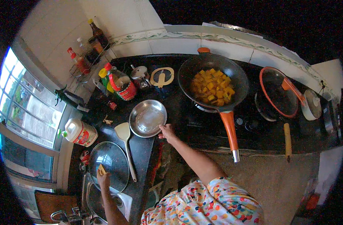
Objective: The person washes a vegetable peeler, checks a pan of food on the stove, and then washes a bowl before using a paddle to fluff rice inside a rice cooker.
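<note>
My right hand [167, 132] grips the rim of a shallow stainless-steel dish [148, 116], which is tilted and holds no food that I can see. My left hand [103, 179] has its fingers on the tan handle of a round glass lid [115, 157], near the sink. Between the two hands lies a cream-coloured spatula [123, 132] on the black counter [142, 157]. To the right, a dark wok [239, 73] with an orange handle [229, 132] sits on the stove, with orange-yellow chunks of food [213, 86] inside.
A red-rimmed lid [278, 92] leans over a black pan [263, 109] at the right. A wooden handle [287, 137] juts past the stove's front edge. Several bottles, including a large jug [123, 84], crowd the back left corner. A white jug [81, 132] stands by the window, and a sink [97, 201] lies nearest me.
</note>
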Motion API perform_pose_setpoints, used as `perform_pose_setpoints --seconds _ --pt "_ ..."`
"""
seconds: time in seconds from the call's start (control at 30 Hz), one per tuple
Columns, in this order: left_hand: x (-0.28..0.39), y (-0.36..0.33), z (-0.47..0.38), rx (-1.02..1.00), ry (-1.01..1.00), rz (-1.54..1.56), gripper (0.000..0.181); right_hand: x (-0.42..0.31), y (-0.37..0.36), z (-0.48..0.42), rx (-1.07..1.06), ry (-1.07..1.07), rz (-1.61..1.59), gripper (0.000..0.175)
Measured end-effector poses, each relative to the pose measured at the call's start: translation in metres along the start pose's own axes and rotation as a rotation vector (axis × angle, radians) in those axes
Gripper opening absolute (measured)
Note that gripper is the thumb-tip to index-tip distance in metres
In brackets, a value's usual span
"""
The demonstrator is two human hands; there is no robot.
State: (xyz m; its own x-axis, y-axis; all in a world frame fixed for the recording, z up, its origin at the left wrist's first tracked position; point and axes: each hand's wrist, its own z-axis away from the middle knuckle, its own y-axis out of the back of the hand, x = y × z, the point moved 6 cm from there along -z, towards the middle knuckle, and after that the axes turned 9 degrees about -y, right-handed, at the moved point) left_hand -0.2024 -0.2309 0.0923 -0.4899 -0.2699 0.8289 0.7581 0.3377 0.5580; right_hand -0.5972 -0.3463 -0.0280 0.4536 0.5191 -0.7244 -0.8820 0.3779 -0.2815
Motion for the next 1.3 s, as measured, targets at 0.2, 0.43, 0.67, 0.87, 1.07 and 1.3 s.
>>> perform_pose_setpoints --seconds 0.2,0.43,0.67,0.87,1.07,1.3 --pt "0.015 0.029 0.007 0.086 -0.228 -0.897 0.061 -0.021 -0.014 0.019 0.012 0.112 0.035 0.017" --pt "0.088 0.024 0.091 0.299 -0.457 -0.451 0.043 -0.046 0.006 0.049 0.065 0.237 0.062 0.017" --pt "0.063 0.037 0.147 0.456 -0.472 -0.353 0.033 -0.062 -0.049 0.112 -0.319 0.424 0.258 0.016" --pt "0.006 0.1 0.174 0.618 -0.244 -0.388 0.02 -0.051 -0.121 0.195 -0.623 0.228 0.448 0.012" --pt "-0.134 0.241 0.226 0.962 0.123 -0.256 0.023 0.019 -0.187 0.281 -0.93 0.1 0.592 0.011" --pt "-0.219 0.313 0.159 0.905 0.335 0.546 0.032 0.141 -0.262 0.32 -1.0 -0.095 0.696 0.011"
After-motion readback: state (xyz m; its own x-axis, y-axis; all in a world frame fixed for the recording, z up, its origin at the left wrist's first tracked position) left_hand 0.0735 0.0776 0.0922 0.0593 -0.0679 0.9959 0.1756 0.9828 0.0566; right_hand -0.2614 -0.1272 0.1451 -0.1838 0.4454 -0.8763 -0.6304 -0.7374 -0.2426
